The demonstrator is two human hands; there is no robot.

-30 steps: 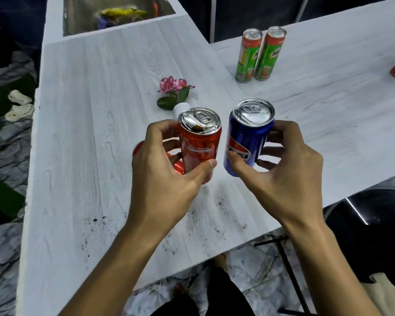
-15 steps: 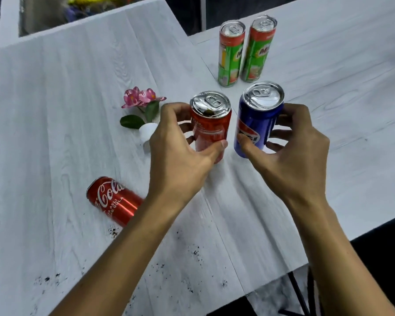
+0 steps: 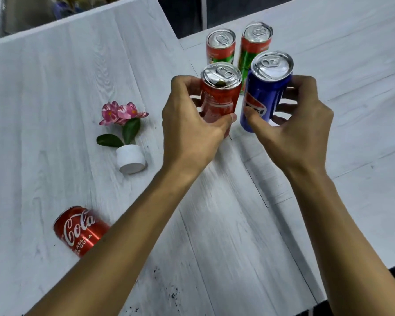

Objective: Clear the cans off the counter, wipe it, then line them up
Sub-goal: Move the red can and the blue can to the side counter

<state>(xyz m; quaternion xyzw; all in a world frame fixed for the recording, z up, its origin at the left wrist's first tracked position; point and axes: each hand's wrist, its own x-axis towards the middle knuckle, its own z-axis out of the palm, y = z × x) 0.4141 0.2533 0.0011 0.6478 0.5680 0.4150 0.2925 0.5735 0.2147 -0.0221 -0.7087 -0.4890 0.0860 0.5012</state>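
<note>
Left hand (image 3: pixel 187 124) wrapped round a red can (image 3: pixel 219 96): thumb across the near face, fingers curled round the far side, firm hold. Can upright, silver top showing, mouth looks opened. Right hand (image 3: pixel 299 124) grips a blue can (image 3: pixel 265 92) the same way, thumb on the near face low down, fingers curled behind; can leans slightly toward the left grip. The two held cans sit just beside each other, a narrow gap between them, thumbs nearly meeting below it. Cannot tell whether either base touches the counter (image 3: pixel 55 99); both bases partly hidden by the thumbs. Just beyond the left grip, one tall can (image 3: pixel 220 47), red and green, stands upright; a second tall can (image 3: pixel 253 49), same colours, stands beside it, partly hidden behind the blue can. Left of the left grip, a pink flower (image 3: pixel 121 112) in a small white pot (image 3: pixel 130 158) lies tipped on its side. Well back from the left grip, beside that forearm, a Coca-Cola can (image 3: pixel 80 229) lies on its side. Black specks (image 3: pixel 173 295) dot the counter between the forearms near the edge.
</note>
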